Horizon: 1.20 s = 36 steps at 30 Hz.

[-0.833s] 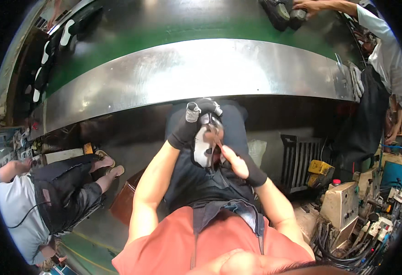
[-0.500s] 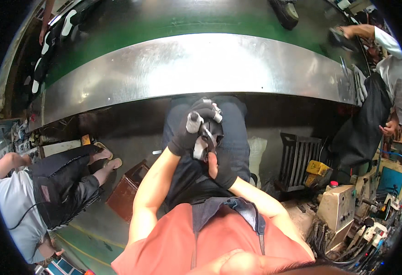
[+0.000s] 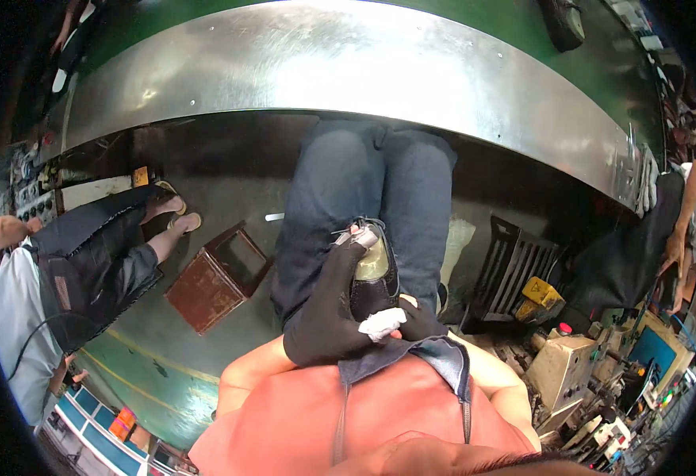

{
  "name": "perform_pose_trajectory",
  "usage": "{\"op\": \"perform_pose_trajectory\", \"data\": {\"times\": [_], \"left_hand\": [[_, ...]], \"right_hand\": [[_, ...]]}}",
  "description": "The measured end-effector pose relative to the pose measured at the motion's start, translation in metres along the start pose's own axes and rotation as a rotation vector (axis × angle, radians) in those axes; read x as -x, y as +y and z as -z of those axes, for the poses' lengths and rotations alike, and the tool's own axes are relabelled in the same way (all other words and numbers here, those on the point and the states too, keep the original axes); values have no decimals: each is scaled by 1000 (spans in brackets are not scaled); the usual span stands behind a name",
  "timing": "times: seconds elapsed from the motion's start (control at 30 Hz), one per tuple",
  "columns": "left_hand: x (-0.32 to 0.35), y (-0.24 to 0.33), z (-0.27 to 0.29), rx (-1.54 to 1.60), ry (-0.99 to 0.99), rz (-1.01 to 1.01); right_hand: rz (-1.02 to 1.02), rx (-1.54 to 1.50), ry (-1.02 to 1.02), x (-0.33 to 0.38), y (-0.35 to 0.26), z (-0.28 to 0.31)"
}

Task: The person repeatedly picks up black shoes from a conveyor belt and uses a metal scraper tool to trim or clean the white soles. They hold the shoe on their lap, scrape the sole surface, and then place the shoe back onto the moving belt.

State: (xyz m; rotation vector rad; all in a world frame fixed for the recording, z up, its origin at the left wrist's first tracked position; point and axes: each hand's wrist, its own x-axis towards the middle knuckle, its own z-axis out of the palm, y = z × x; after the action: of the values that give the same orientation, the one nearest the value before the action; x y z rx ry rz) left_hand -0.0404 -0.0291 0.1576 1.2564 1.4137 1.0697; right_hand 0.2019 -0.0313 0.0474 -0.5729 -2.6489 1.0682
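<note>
head view. item: black shoe [image 3: 374, 297], one, above the lap of the dark trousers [image 3: 332, 178], between the two hands and near the coral-coloured shirt [image 3: 284, 401]. finish dark; a pale, yellowish area [image 3: 371, 263] shows in its middle, whether insole or lining cannot be told; thin dark laces [image 3: 373, 223] lie loose at the end toward the knees; black side wall visible along the right.

left hand [image 3: 334, 297]: black glove, whitish wraps at thumb and finger; fingers curled onto the shoe's left side, gripping it.

right hand [image 3: 421, 319]: black glove, bare fingertip; at the shoe's near end, partly hidden; whether its fingers pinch cannot be told.

surroundings: tabletop [image 3: 348, 67], brushed metal edge, green surface; second dark shoe [image 3: 560, 25] upon it; brown box [image 3: 205, 292] on the floor, left; yellow object [image 3: 540, 298], right.
</note>
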Motion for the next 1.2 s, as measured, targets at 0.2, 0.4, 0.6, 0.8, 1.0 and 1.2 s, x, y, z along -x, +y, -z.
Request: {"op": "perform_pose_trajectory", "data": {"times": [0.2, 0.4, 0.6, 0.8, 1.0, 1.2], "left_hand": [[-42, -126, 2, 871, -117, -10], [-89, -97, 6, 295, -18, 181], [-71, -146, -18, 230, 175, 219], [-26, -131, -57, -154, 299, 20], [-23, -152, -74, -51, 380, 9], [-52, -90, -37, 133, 208, 220]], "right_hand": [[-181, -123, 71, -56, 1, 37], [-782, -989, 129, -126, -6, 124], [-857, -998, 63, -115, 48, 114], [-650, -506, -269, -101, 59, 149], [-308, 344, -261, -120, 42, 136], [-406, 0, -303, -111, 71, 132]]}}
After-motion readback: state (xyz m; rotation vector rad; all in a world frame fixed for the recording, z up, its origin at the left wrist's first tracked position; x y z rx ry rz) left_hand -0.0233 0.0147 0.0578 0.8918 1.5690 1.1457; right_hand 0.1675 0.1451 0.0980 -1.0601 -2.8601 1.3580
